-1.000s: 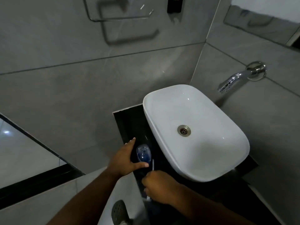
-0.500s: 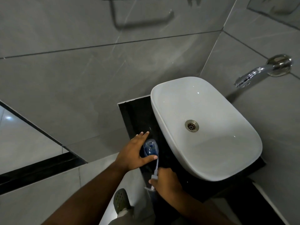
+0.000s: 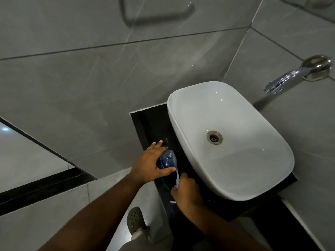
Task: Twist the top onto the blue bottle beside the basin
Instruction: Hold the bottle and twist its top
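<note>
A blue translucent bottle (image 3: 167,159) stands on the black counter (image 3: 150,122) just left of the white basin (image 3: 183,98). My left hand (image 3: 151,163) wraps around it from the left, thumb across its near side. Its open mouth faces up. My right hand (image 3: 186,193) is just below the bottle and holds the pump top, whose thin white dip tube (image 3: 177,177) points up toward the bottle. Most of the top is hidden inside my fist.
A chrome tap (image 3: 290,77) sticks out of the tiled wall above the basin's far right side. The basin's drain (image 3: 214,137) lies at its centre. My sandalled foot (image 3: 135,221) stands on the floor below the counter edge.
The view has shifted slightly. My left hand keeps its grip on the bottle. My right hand has moved a little upward, bringing the tube's tip nearer the bottle.
</note>
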A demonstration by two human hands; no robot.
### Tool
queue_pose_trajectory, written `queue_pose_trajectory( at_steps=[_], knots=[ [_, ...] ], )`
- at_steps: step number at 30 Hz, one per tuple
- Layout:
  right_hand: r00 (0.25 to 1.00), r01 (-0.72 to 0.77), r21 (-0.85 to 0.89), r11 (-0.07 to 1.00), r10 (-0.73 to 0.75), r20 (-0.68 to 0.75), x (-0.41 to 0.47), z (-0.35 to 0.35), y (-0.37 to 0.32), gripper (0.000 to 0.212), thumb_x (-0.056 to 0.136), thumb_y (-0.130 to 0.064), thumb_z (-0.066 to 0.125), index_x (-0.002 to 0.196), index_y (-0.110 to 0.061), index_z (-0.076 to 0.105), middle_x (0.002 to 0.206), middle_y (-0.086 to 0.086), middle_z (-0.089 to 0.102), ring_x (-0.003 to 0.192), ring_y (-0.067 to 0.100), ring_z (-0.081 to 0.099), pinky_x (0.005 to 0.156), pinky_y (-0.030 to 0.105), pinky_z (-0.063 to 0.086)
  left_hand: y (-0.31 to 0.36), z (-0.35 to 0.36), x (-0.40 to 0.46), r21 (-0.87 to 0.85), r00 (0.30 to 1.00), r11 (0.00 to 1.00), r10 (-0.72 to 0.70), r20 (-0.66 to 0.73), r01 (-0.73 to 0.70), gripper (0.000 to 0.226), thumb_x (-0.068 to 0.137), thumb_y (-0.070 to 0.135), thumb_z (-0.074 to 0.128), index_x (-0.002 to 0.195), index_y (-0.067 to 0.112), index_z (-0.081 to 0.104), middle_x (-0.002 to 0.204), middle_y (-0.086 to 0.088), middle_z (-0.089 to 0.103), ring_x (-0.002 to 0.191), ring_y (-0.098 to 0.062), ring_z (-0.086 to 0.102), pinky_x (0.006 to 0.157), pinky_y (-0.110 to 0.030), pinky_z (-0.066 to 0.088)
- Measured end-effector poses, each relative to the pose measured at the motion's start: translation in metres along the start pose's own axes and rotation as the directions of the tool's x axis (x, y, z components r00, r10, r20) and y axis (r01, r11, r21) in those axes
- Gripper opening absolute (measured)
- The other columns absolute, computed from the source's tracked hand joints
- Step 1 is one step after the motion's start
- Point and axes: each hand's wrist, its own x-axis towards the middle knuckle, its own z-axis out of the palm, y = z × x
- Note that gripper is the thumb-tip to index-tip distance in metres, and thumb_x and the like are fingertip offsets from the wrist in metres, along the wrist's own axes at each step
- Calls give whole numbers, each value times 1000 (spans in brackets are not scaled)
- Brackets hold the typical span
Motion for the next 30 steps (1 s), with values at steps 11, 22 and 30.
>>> queue_pose_trajectory(
  at_steps=[11, 22, 30],
  knots=[
    [928, 303, -49, 952, -306, -213, 8, -115, -52, 19, 83, -23, 62, 99, -13, 60, 91, 3, 62, 75, 13, 54, 52, 11, 33, -22, -21, 34, -13, 996, 996, -92, 17, 92, 94, 73, 67, 70, 149, 27, 32, 163, -3, 15, 149, -26, 6, 115, -50, 19],
    [879, 462, -365, 808, -471, 69, 19, -157, -97, 30, 87, -22, 67, 113, -8, 65, 118, 13, 61, 106, 25, 60, 87, 26, 46, -28, -19, 33, -51, 996, 995, -81, 43, 83, 98, 73, 71, 67, 151, 33, 22, 163, -2, 8, 149, -26, 2, 116, -52, 16],
    [845, 535, -451, 715, -469, 257, 39, -134, -132, 38, 87, -18, 68, 121, -4, 60, 123, 16, 60, 113, 28, 59, 103, 36, 49, -26, -22, 34, 101, 1000, 995, 9, 23, -11, 100, 76, 78, 56, 153, 28, 17, 163, -6, 10, 149, -28, 1, 116, -46, 6]
  ],
)
